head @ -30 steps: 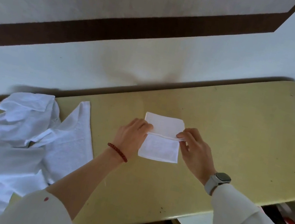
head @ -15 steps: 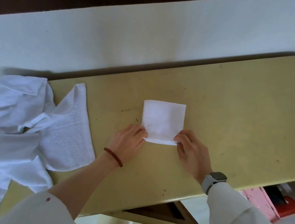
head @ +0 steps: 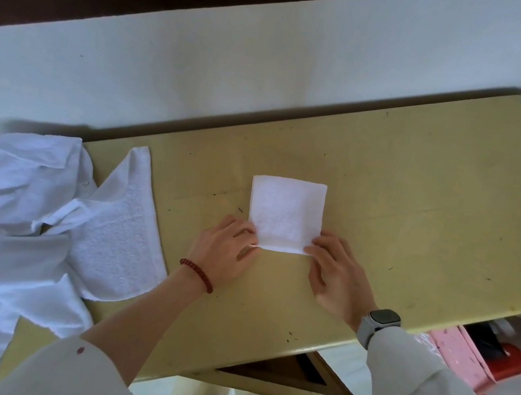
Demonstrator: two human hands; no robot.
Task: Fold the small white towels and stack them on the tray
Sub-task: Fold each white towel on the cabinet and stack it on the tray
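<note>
With my left hand and right hand pinching the near corners of the small square folded white terry towel lying between them on the scuffed yellow desk, I judge the fold finished, so next I must lift it to a tray I cannot see.

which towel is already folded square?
The small towel at table centre, pinched at its near corners by the left hand and right hand. The towel pile lies loose, unfolded.

Folded towel on table (centre), unfolded towels piled left
</note>
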